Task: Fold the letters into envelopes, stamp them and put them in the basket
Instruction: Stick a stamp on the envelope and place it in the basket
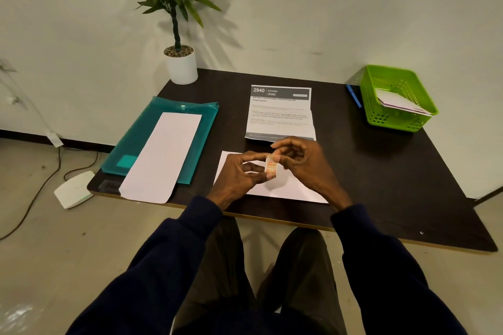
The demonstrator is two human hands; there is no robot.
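A small orange and white stamp is pinched between the fingers of my left hand and my right hand, just above a white envelope lying at the table's front edge. Behind it lies a printed letter with fold creases, opened flat. Another white envelope rests on a teal plastic folder at the left. A green basket at the back right holds white envelopes.
A blue pen lies beside the basket. A potted plant stands at the back left corner of the dark table. On the floor to the left are a white device and cables.
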